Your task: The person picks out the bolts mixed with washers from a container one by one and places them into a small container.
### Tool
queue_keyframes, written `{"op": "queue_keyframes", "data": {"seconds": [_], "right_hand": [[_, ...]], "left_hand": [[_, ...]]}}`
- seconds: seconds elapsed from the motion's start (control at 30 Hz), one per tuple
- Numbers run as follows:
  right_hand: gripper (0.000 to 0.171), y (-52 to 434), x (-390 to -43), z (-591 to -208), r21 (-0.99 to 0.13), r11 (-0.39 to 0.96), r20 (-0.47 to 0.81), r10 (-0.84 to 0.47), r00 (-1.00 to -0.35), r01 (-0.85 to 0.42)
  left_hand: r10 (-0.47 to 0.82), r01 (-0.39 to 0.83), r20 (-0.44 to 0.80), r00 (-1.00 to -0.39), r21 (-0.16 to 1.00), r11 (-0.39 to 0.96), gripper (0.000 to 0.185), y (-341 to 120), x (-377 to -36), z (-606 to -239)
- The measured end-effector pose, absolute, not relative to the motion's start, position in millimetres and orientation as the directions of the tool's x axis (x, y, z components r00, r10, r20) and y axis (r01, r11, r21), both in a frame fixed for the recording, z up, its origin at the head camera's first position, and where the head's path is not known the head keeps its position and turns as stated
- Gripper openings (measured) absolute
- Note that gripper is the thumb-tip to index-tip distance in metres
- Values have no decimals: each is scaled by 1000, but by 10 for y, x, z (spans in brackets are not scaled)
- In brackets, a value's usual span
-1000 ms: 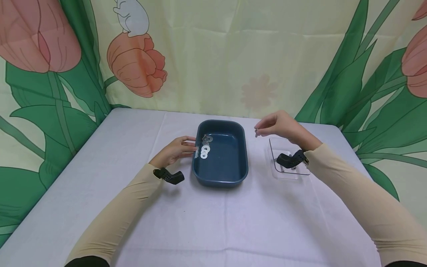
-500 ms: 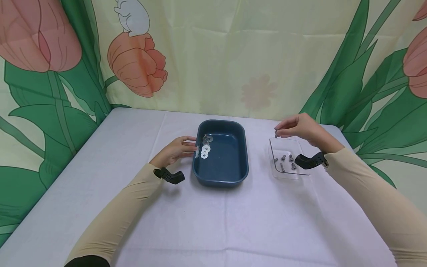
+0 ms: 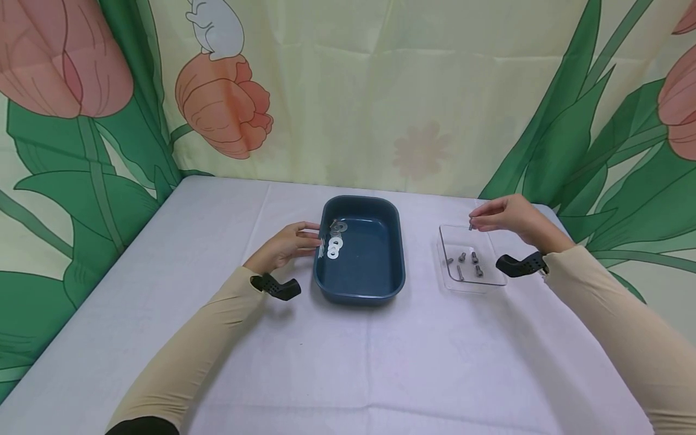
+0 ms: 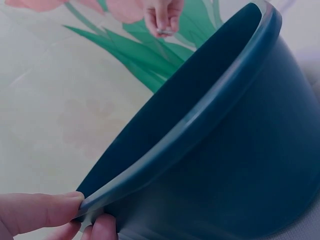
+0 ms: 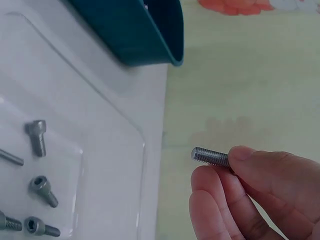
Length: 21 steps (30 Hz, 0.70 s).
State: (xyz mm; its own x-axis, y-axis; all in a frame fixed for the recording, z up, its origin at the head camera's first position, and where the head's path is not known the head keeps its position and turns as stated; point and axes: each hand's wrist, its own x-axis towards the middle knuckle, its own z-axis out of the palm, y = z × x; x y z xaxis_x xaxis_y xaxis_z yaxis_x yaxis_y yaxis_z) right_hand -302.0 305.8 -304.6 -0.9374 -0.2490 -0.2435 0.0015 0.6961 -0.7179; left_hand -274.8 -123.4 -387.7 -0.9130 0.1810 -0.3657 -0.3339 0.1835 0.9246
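My left hand (image 3: 285, 246) holds the left side of a dark blue plastic tub (image 3: 370, 269); in the left wrist view its fingers pinch the rim. Inside the tub, several flat metal washers (image 3: 334, 246) lie along the left side. Above the back edge of a clear plastic box (image 3: 484, 237), my right hand (image 3: 513, 216) pinches a bolt (image 5: 212, 156) between thumb and fingers. Its threaded end sticks out, while the other end is hidden by the fingers. Several socket-head bolts (image 5: 44, 191) lie loose in the box.
A white cloth (image 3: 364, 362) covers the table. The clear box stands to the right of the tub, with a strip of cloth between them. Behind the table's back edge hangs a printed curtain (image 3: 348, 109) with flowers and leaves.
My right hand has moved right, from beside the tub's back right corner to over the clear box, still pinching the bolt. The bolts in the box are uncovered. My left hand stays put.
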Motion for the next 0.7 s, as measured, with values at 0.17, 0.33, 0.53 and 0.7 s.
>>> {"op": "queue_keyframes", "data": {"seconds": [0.17,0.33,0.53,0.7], "right_hand": [[48,3140,-3076,-3147,-719,695,-258,-232,-938,26],[46,3189,-3131,-3247,-719,694,-271,-219,-937,45],[53,3194,-3181,-3377,-730,676,-298,-188,-936,96],[47,3201,-3209,-3481,-732,674,-300,-195,-934,95]], "left_hand": [[194,-326,-359,-913,928,182,51,-1239,-2739,-3873],[197,-326,-358,-913,928,181,52,-1237,-2727,-3863],[193,-327,-361,-912,927,184,52,-1237,-2728,-3857],[183,-336,-370,-911,922,192,51,-1236,-2737,-3867]]}}
